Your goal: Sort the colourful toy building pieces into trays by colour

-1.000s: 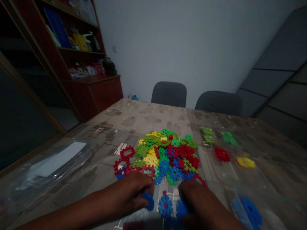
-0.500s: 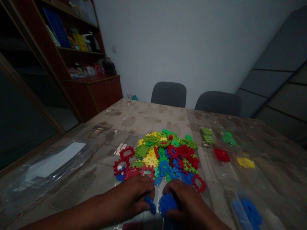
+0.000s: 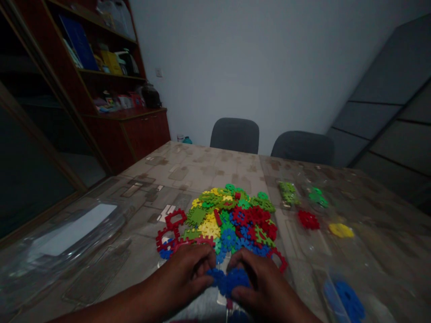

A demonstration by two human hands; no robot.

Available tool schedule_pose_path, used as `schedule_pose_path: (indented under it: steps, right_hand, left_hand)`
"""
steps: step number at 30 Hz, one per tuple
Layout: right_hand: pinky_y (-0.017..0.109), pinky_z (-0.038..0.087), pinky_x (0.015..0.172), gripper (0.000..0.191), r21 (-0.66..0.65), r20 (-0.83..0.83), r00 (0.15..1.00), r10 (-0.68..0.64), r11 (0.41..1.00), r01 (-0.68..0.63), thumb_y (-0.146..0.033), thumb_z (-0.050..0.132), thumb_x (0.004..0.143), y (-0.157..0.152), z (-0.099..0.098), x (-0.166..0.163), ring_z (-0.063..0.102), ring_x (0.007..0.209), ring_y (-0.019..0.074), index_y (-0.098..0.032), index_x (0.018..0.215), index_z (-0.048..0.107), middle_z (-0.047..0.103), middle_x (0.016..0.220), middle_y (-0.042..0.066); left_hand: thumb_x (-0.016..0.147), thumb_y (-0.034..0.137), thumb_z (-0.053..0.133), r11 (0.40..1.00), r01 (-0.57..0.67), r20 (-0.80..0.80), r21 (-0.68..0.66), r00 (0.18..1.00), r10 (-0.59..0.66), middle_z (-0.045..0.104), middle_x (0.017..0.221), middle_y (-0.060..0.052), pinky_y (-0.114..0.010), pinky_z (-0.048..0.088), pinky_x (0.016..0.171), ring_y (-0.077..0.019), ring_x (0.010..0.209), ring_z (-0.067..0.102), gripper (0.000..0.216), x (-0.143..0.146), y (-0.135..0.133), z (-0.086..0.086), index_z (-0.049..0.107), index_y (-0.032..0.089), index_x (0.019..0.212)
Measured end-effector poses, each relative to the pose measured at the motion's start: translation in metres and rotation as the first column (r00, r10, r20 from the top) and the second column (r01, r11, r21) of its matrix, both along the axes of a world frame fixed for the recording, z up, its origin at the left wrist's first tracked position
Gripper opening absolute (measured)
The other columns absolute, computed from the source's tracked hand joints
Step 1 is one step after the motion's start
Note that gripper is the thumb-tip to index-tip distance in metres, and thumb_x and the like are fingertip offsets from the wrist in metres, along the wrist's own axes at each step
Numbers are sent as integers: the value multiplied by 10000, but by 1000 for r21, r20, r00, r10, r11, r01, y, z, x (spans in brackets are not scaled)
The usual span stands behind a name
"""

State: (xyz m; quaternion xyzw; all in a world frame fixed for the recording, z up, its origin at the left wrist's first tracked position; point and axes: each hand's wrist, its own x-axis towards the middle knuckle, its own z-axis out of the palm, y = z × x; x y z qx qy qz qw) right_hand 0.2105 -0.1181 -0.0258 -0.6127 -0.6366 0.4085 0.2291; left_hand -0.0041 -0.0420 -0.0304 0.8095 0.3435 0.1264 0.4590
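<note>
My left hand pinches a small blue gear-shaped building piece at the bottom centre. Opposite it, my right hand is closed on a larger blue toothed disc. The two blue pieces meet or overlap between my fingers; whether they are joined I cannot tell. Just beyond my hands lies a heap of toothed plastic pieces in blue, red, green and yellow. A red square frame piece lies at the heap's right edge, near my right hand.
Clear plastic trays on the right hold light green pieces, green pieces, red pieces, yellow pieces and blue discs. Clear packaging with a white card lies left. Two grey chairs stand behind the patterned table.
My hands have brought the two blue pieces together; before, a gap lay between them. The view has shifted slightly.
</note>
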Motion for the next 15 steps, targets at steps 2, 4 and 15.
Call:
schedule_pose_path:
  steps: [2,4,15]
  right_hand:
    - [238,361,653,391,71,-50,999,21,997,-18,-31,701,646,0,0,-2,585,745,157,-211,990,658,636,799,-51]
    - [254,391,709,320,143,-42,998,57,988,-50,-38,712,675,-1,-1,-2,610,816,175,-203,946,670,661,868,-19]
    - [291,495,713,155,193,134,991,24,980,-49,-231,710,806,-20,44,27,674,805,206,-256,959,705,747,894,20]
  left_hand:
    - [764,160,598,991,2,68,-137,998,7,595,695,34,-232,369,568,-150,642,568,76,2,-3,-3,553,204,806]
    - [779,206,602,961,25,128,-276,992,11,614,673,37,-228,400,545,-146,599,593,73,2,-6,-6,542,206,821]
    - [884,293,638,988,141,194,-57,973,-127,680,894,-12,-254,488,686,-163,782,632,128,-9,0,18,658,229,993]
